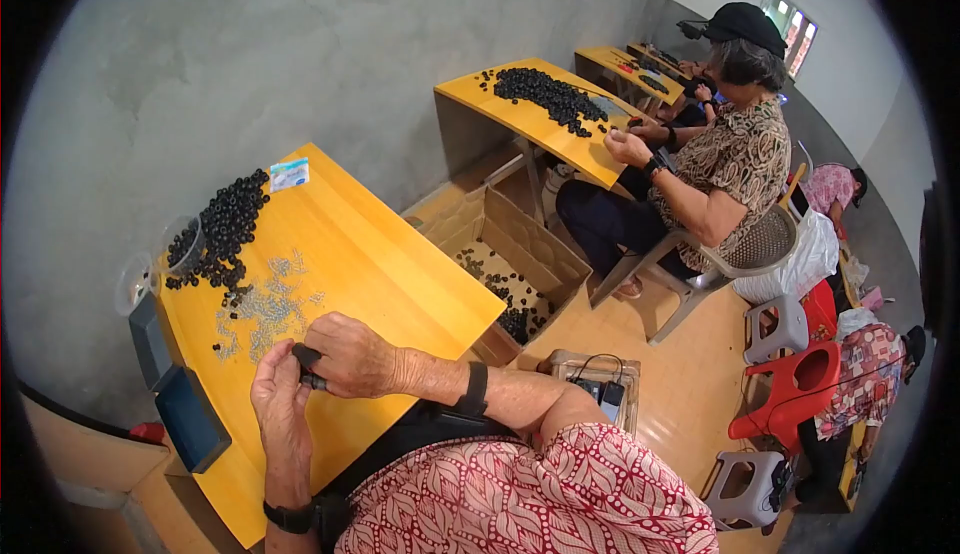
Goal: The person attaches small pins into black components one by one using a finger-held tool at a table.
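Patterned shirt nearest, left hand and right hand pinch black pieces between their grip

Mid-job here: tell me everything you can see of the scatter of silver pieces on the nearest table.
The scatter of silver pieces is many small, metal-looking bits lying loose in a ragged patch on the yellow table. Its far edge meets the heap of black pieces. The left hand is nearest, at its near edge; whether it touches any is unclear.

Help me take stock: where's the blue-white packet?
The packet lies left of centre in the head view, on the nearest yellow table, right of the black pieces.
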A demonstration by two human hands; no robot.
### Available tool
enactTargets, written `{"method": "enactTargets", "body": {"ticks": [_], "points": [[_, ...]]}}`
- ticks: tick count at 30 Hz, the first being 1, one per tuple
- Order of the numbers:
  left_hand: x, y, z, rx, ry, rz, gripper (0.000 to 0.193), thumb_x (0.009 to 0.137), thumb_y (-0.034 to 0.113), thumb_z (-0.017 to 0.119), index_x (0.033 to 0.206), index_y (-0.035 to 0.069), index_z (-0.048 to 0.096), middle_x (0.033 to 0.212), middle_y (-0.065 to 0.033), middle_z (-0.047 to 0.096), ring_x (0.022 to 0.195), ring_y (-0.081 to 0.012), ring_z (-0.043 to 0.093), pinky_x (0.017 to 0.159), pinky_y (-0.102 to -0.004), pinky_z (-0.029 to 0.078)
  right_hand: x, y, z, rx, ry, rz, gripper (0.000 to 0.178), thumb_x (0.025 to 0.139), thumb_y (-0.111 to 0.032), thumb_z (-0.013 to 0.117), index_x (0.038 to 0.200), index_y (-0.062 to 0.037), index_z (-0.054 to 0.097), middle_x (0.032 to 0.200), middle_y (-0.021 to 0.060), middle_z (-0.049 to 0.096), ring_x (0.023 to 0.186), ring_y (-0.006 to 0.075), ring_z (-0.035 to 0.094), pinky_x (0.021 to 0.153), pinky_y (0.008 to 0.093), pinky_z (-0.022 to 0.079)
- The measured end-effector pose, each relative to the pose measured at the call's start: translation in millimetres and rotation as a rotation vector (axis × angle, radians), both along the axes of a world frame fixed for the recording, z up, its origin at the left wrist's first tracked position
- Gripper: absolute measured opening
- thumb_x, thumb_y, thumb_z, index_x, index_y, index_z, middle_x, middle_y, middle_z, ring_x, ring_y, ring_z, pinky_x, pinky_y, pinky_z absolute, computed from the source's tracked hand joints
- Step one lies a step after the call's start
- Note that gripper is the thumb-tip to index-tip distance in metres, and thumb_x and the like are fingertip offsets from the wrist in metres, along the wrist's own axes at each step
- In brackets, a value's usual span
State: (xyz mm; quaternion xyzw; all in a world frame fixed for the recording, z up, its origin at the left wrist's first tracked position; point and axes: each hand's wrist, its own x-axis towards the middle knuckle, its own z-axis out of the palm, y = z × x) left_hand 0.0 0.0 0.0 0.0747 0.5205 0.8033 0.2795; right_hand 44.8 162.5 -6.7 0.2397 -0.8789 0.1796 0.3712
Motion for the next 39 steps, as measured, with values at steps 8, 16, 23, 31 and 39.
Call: {"method": "enactTargets", "body": {"ticks": [8, 16, 23, 31, 39], "points": [[8, -4, 7, -0.007, 0.066, 0.095, 0.03, 0.091, 0.005, 0.061, 0.119, -0.003, 0.053, 0.105, -0.0086, 0.064, 0.094, -0.0121, 0.06, 0.082, -0.0238, 0.048, 0, -6, 1, -0.17, 0.028, 0.01, 0.023, 0.071, -0.024, 0.069, 0.078, -0.0049, 0.058, 0.075, 0.0083, 0.048, 0.073, 0.0285, 0.053, 0.066, 0.0393, 0.044], [6, 7, 11, -0.058, 0.066, 0.036, 0.03, 0.094, 0.017, 0.06, 0.12, 0.001, 0.057, 0.104, -0.0067, 0.063, 0.097, -0.0125, 0.059, 0.087, -0.0255, 0.048, 3, 16, 13, -0.182, 0.154, 0.008, 0.028, 0.068, -0.015, 0.075, 0.088, -0.0011, 0.063, 0.08, 0.0112, 0.058, 0.072, 0.0289, 0.06, 0.064, 0.0388, 0.048], [10, 3, 14, -0.035, 0.062, 0.018, 0.031, 0.093, 0.019, 0.062, 0.119, 0.003, 0.059, 0.1, -0.0041, 0.064, 0.093, -0.0098, 0.059, 0.084, -0.0231, 0.046, 5, 13, 11, -0.163, 0.072, 0.02, 0.032, 0.068, -0.013, 0.076, 0.094, 0.0011, 0.063, 0.085, 0.0115, 0.061, 0.08, 0.0291, 0.061, 0.07, 0.0388, 0.05], [11, 2, 9, -0.012, 0.081, 0.012, 0.03, 0.092, 0.018, 0.063, 0.118, 0.003, 0.06, 0.096, -0.0013, 0.063, 0.088, -0.0071, 0.056, 0.08, -0.0216, 0.044, 5, 7, 10, -0.168, 0.071, 0.012, 0.026, 0.067, -0.011, 0.076, 0.087, 0.0013, 0.063, 0.085, 0.0119, 0.062, 0.08, 0.0287, 0.062, 0.072, 0.038, 0.05], [12, -5, 4, 0.015, 0.121, -0.021, 0.03, 0.09, 0.013, 0.064, 0.118, 0.004, 0.06, 0.098, -0.0005, 0.063, 0.089, -0.0063, 0.056, 0.082, -0.0222, 0.046, 8, 4, 6, -0.133, 0.052, 0.046, 0.024, 0.067, -0.01, 0.075, 0.084, 0.0009, 0.062, 0.083, 0.0121, 0.061, 0.079, 0.0288, 0.062, 0.071, 0.0377, 0.051]]}}
